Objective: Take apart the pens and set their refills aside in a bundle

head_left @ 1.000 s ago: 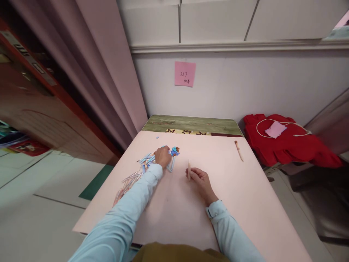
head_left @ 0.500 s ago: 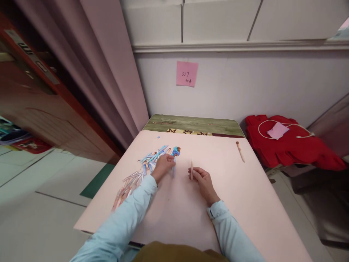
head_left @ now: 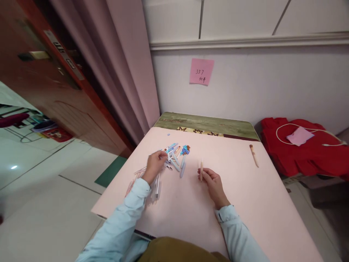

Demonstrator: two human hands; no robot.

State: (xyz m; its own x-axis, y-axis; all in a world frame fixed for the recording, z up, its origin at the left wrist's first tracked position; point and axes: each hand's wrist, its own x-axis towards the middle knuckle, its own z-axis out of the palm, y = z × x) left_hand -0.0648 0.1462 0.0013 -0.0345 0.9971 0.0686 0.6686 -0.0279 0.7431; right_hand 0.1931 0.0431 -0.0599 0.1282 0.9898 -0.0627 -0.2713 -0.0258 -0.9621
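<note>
My right hand [head_left: 214, 183] pinches a slim pale-beige pen barrel [head_left: 201, 171] upright; my left hand [head_left: 155, 166], its grip unclear, bends over scattered blue-and-white plastic pen parts [head_left: 175, 166]. A careless sweep could roll pieces off the smooth pale-pink worktop [head_left: 191, 211], before a plain pale wall [head_left: 245, 83] and mauve fabric curtain [head_left: 128, 54].

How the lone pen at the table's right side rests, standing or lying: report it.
The pen is lying down, stretched along the tabletop, brown end toward the wall, pointed end away from it.
</note>
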